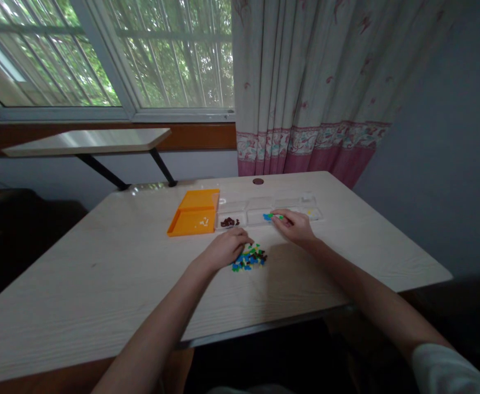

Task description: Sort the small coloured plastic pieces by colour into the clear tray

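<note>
My left hand (232,246) rests at the upper left edge of a mixed pile of small plastic pieces (250,258) in blue, green, yellow and dark brown. Its fingers are bent together; whatever they hold is hidden. Over the middle clear plastic box (256,222), my right hand (294,225) pinches what looks like a small green piece (280,217). Blue pieces (267,217) lie in that box beside the fingertips. Dark brown pieces (229,222) fill part of the clear box on the left. A yellow bit (309,212) shows in the right-hand clear box (318,215).
An orange case (192,210) lies open at the left, with several white pieces (204,221) inside. Behind it, a raised shelf (92,141) stands on black supports at the table's back left. A round brown disc (258,181) sits near the back edge of the table (141,295).
</note>
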### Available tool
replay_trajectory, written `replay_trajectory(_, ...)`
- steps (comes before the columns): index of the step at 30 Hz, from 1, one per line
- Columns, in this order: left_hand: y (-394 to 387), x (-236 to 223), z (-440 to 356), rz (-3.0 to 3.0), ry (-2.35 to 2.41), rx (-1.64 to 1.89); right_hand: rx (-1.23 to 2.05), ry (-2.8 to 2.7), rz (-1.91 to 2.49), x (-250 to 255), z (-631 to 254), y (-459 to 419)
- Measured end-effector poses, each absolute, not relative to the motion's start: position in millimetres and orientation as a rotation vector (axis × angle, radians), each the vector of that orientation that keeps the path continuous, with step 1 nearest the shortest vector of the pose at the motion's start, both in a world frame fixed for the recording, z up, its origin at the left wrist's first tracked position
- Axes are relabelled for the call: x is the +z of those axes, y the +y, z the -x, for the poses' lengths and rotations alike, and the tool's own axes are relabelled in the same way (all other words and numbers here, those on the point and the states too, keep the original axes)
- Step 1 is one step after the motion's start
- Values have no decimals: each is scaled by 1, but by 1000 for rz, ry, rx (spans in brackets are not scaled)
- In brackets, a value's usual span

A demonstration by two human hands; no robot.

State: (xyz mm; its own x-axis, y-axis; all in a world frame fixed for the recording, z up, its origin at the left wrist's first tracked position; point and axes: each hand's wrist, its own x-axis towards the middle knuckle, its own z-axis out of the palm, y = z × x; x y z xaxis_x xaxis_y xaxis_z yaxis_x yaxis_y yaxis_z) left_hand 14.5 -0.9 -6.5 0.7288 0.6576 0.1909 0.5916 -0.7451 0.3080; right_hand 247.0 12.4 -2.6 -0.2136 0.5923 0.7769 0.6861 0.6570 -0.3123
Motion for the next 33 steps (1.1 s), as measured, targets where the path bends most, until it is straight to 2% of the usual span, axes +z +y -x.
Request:
replay_trajectory(5, 1, -4, -4, -2705, 1084, 477, -114, -1913, 993, -3, -249, 13)
replay_trajectory(13, 3, -5, -4, -2630, 980, 495, -113, -1908, 997, -4, -250, 13)
replay_trajectory(28, 0, -2, -10, -2678, 993, 387, -184, -1918, 1003, -1, -251, 13)
replay_trajectory(33, 1, -5, -8, -2706, 1025, 385, -171, -1988, 1130, 6, -266, 19)
